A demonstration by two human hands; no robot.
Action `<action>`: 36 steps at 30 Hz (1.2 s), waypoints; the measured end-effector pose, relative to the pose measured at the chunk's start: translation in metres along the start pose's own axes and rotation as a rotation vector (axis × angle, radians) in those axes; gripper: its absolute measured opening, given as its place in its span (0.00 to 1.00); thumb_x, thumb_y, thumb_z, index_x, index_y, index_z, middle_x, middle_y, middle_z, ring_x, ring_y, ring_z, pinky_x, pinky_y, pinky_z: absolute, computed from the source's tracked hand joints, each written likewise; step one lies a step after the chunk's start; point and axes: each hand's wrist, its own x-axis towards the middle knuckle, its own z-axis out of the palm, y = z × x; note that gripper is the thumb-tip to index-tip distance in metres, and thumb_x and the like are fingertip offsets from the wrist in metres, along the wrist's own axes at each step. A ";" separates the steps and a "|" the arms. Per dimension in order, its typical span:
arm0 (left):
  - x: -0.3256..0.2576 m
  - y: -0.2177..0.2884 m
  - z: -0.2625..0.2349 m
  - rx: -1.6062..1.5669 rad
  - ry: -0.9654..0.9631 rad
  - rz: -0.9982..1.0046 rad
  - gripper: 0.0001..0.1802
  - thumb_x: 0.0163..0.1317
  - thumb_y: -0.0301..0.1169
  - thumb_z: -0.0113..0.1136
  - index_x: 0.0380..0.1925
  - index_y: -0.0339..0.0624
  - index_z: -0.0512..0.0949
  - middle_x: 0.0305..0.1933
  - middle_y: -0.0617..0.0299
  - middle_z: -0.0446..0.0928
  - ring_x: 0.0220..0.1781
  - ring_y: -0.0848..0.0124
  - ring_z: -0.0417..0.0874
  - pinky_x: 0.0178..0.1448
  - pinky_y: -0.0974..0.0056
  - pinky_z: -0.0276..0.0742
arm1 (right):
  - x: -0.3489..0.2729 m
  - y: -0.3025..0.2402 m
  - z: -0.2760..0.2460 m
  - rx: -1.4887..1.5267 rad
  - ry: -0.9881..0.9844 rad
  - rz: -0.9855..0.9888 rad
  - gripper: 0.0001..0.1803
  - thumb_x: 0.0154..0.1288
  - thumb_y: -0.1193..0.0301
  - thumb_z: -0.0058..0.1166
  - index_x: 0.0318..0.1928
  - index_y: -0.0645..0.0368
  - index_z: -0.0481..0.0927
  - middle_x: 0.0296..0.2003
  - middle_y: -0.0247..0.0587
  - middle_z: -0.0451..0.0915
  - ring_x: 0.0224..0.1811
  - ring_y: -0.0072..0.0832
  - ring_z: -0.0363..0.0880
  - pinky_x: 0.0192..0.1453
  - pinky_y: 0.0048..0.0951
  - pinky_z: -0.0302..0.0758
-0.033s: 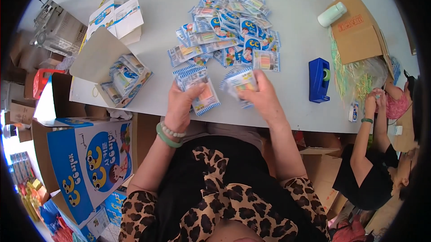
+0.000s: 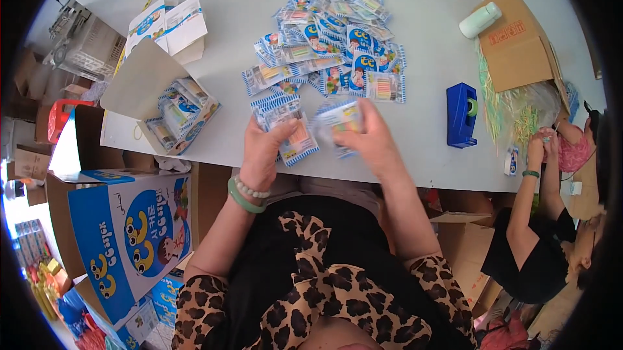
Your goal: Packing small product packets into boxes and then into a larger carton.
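My left hand [image 2: 259,149], with beads and a green bangle at its wrist, grips a small stack of candy packets [image 2: 302,150] in clear, blue-and-white wrapping, thumb on top. Beside it, my right hand [image 2: 376,142] pinches more candy packets [image 2: 340,115], slightly smeared by motion. Both hands are over the near part of the table [image 2: 246,0]. Just beyond them lies a loose heap of similar packets [image 2: 363,64], some showing coloured sticks. To the left, an open white display box [image 2: 202,128] with its lid raised contains several packets [image 2: 176,108].
Another white printed box [image 2: 187,22] stands farther back left. At right are a blue tape dispenser [image 2: 458,123], a cardboard box [image 2: 519,58], a white bottle [image 2: 480,20] and coloured strips [image 2: 491,103]. A co-worker [image 2: 532,253] works there. A large printed carton [image 2: 146,233] stands at lower left.
My right hand has shifted slightly left with its packets, closer to the stack in my left hand. The left hand has barely moved.
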 end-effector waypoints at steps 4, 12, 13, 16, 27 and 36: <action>-0.001 -0.010 0.001 -0.034 0.059 0.008 0.18 0.62 0.23 0.57 0.53 0.39 0.70 0.48 0.61 0.79 0.47 0.72 0.80 0.52 0.66 0.76 | 0.019 0.020 0.049 0.128 -0.134 -0.230 0.23 0.59 0.71 0.60 0.51 0.63 0.66 0.45 0.39 0.76 0.45 0.24 0.76 0.46 0.29 0.76; -0.010 -0.001 0.014 -0.001 -0.062 0.123 0.24 0.57 0.24 0.64 0.54 0.39 0.69 0.48 0.60 0.78 0.49 0.72 0.79 0.53 0.67 0.75 | 0.008 0.025 0.084 0.127 0.073 -0.314 0.28 0.59 0.69 0.59 0.56 0.63 0.62 0.47 0.52 0.71 0.48 0.43 0.75 0.50 0.39 0.74; -0.010 0.000 0.013 -0.007 -0.075 0.118 0.24 0.57 0.24 0.64 0.54 0.39 0.69 0.48 0.60 0.78 0.49 0.72 0.79 0.53 0.67 0.75 | 0.006 0.021 0.087 -0.032 0.126 -0.343 0.29 0.57 0.69 0.60 0.56 0.62 0.62 0.49 0.54 0.70 0.51 0.48 0.73 0.53 0.42 0.73; -0.006 0.009 0.002 -0.019 -0.002 -0.141 0.20 0.49 0.21 0.66 0.45 0.37 0.76 0.40 0.62 0.81 0.39 0.69 0.83 0.45 0.66 0.79 | 0.006 0.015 0.074 -0.186 -0.005 -0.498 0.35 0.53 0.70 0.62 0.60 0.62 0.61 0.53 0.55 0.66 0.56 0.50 0.69 0.59 0.43 0.69; -0.002 0.010 -0.004 -0.175 0.009 -0.252 0.22 0.49 0.19 0.62 0.48 0.34 0.75 0.41 0.58 0.81 0.39 0.65 0.85 0.44 0.62 0.82 | 0.065 0.048 -0.070 -1.003 0.542 -0.347 0.18 0.58 0.70 0.55 0.50 0.61 0.75 0.49 0.49 0.75 0.54 0.46 0.70 0.55 0.42 0.69; -0.001 0.008 -0.002 -0.071 -0.003 -0.250 0.23 0.48 0.18 0.62 0.48 0.34 0.75 0.41 0.57 0.81 0.38 0.65 0.84 0.43 0.62 0.82 | 0.090 0.024 -0.052 -0.302 0.378 -0.208 0.17 0.53 0.62 0.60 0.35 0.65 0.77 0.49 0.52 0.76 0.50 0.46 0.74 0.52 0.41 0.71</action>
